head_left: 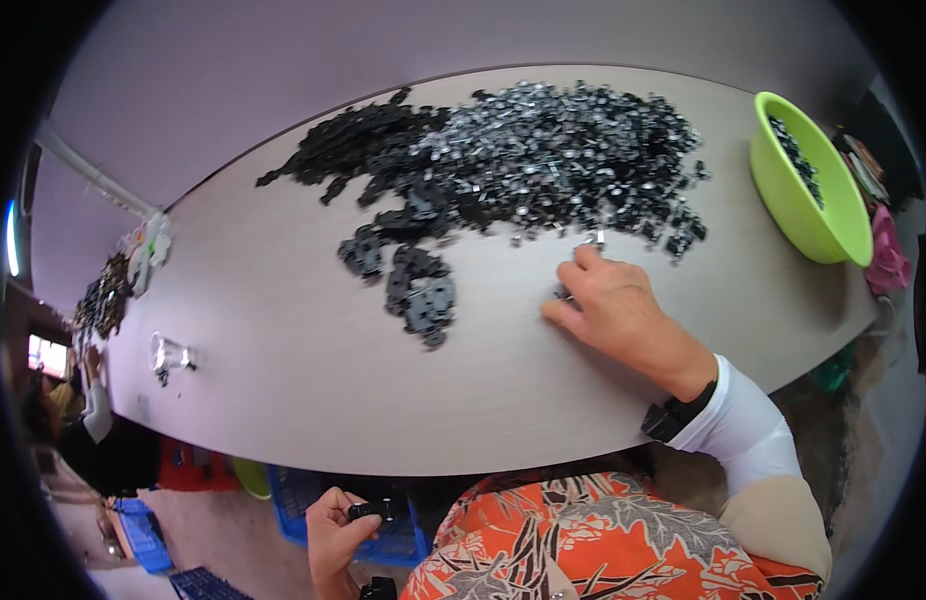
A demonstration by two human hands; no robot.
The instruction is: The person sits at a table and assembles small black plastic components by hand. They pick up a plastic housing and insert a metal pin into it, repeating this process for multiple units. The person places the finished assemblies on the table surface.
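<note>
Low on the left, my left hand (333,532) is closed around a small black part (373,509) with a light metallic spot, held over a blue crate. My right hand (618,305) rests low over the table with its fingers curled. A small dark and silver piece (563,292) shows between its thumb and fingers, partly hidden. Touching or just beyond its fingertips is a shiny metal piece (600,237). Beyond that hand spreads a large heap of small silver and black metal pieces (573,150). Flat black parts (363,140) are piled at its left, with dark grey stacks (423,295) nearer me.
A lime-green basin (773,185) holding small pieces stands on the table (283,400) at right, beside a pink cloth (888,250). At left are a clear cup (170,352), another pile (105,295) and a co-worker's arm (96,400). A blue crate (295,500) sits below the edge.
</note>
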